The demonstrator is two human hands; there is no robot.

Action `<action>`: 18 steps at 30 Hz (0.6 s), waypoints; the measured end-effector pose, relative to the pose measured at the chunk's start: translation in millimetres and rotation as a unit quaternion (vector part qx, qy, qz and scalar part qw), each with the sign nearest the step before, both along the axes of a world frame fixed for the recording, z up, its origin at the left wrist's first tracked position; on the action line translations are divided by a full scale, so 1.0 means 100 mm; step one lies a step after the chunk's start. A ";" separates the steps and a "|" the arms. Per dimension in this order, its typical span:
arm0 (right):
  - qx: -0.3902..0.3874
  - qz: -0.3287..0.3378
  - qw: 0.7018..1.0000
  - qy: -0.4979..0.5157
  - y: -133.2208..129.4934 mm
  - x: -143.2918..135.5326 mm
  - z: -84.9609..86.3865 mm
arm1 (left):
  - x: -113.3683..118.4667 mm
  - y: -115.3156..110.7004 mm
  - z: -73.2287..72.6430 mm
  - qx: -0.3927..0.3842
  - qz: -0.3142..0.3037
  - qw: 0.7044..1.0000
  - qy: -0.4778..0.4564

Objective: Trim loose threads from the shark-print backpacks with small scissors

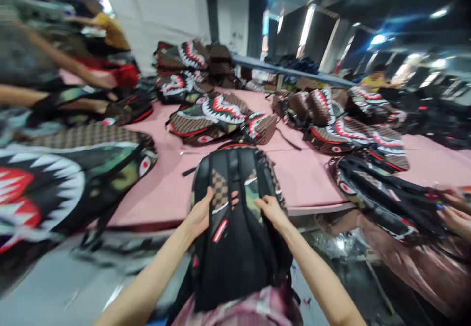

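Note:
A black backpack (239, 247) with brown checked and camouflage patches lies back panel up in front of me. Its top rests on the pink table edge and its lower end reaches my lap. My left hand (200, 213) is closed round the left shoulder strap (218, 196), with its fingertips showing on the inner side. On the other side, my right hand (271, 210) pinches the right shoulder strap (259, 188) between thumb and fingers. A small red and white label (220, 230) sits on the left strap below my left hand.
Shark-mouth backpacks (217, 115) lie across the pink table (165, 169), with stacks at the back. A large one (73, 184) stands close on my left. Co-workers' arms (66, 61) reach in at left; another person's hand (454, 218) touches a backpack (379, 198) at right.

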State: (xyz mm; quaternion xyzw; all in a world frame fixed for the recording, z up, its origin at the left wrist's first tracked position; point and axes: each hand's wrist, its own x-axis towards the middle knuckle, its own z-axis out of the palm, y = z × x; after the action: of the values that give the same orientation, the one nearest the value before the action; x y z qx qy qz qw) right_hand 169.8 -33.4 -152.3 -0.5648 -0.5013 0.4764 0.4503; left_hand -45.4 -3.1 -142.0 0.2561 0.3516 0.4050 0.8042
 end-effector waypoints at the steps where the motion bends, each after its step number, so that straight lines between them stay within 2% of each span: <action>1: -0.017 -0.002 1.000 0.006 0.03 0.00 -0.08 | 0.00 0.01 -0.08 -0.011 0.002 1.000 -0.027; 5: -0.058 -0.006 0.998 0.031 0.22 0.00 -0.26 | -0.04 0.13 -0.21 -0.042 0.013 0.994 -0.096; 13: -0.088 -0.037 0.995 0.038 0.30 0.00 -0.33 | -0.07 0.25 -0.27 -0.061 0.009 0.991 -0.115; 16: -0.085 -0.045 0.995 0.025 0.34 0.00 -0.37 | -0.06 0.23 -0.26 -0.056 0.020 0.993 -0.099; 18: -0.074 -0.054 0.996 0.010 0.34 0.01 -0.37 | -0.04 0.13 -0.28 -0.051 0.042 0.996 -0.067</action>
State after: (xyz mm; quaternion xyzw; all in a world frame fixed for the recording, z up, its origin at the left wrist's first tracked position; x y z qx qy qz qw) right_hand 171.0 0.2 -188.9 -0.6180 -0.4290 0.4931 0.4369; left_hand -49.8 9.4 -170.2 0.1722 0.3271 0.4362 0.8204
